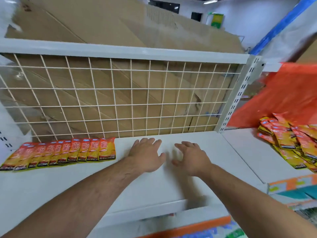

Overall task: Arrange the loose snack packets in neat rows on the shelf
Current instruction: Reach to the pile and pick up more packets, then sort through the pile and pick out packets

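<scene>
Head view looks down on a white shelf with both bare forearms reaching over it. The left hand lies palm down above the bare middle of the shelf, fingers straight and spread, holding nothing. The right hand is just beside it, fingers apart and slightly bent, also holding nothing; it is a little blurred, and whether either hand touches the surface cannot be told. To the left, a row of snack packets in orange and yellow lies flat and overlapping along the back edge, against the foot of the wire grid. Flattened cardboard leans behind that grid. Beyond a slotted post, on the neighbouring shelf to the right, a heap of loose packets lies jumbled, well apart from both hands, below an orange bag.
</scene>
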Demonstrator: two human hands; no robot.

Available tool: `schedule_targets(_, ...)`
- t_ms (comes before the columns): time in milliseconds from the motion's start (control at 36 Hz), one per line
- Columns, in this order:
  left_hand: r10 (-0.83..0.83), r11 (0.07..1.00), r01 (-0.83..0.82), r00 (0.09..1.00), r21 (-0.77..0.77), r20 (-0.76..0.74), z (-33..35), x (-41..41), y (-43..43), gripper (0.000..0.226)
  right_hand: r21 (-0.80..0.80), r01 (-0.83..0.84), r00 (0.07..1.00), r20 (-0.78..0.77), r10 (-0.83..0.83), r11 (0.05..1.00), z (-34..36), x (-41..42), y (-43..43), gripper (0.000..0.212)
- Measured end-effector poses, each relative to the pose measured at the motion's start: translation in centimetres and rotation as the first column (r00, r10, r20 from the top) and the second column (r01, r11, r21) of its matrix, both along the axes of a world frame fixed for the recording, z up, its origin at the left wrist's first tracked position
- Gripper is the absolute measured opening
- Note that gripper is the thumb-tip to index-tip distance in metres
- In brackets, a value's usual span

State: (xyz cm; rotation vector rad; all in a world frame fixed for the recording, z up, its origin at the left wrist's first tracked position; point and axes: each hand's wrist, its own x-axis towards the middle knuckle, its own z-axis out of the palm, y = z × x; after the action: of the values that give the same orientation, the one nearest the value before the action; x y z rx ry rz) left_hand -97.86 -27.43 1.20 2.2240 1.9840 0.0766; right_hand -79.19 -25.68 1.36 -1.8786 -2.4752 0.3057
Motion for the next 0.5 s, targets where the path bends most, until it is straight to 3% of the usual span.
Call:
schedule_targets(194,-0.063,0.998,0.063,0.998,0.000,-0.010,1.6,11.9,0.0,0.064,0.050,0.038,0.999,0.011,-0.039,0.998,2.1,11.8,-0.8,0.074)
schedule_targets(500,-0.220,0.976,0.220,0.976,0.003,-0.005,2.9,26.4,3.1,0.067,0.076,0.229,0.973,-0.026,-0.228,0.970,3.2,26.7,-0.8,0.071)
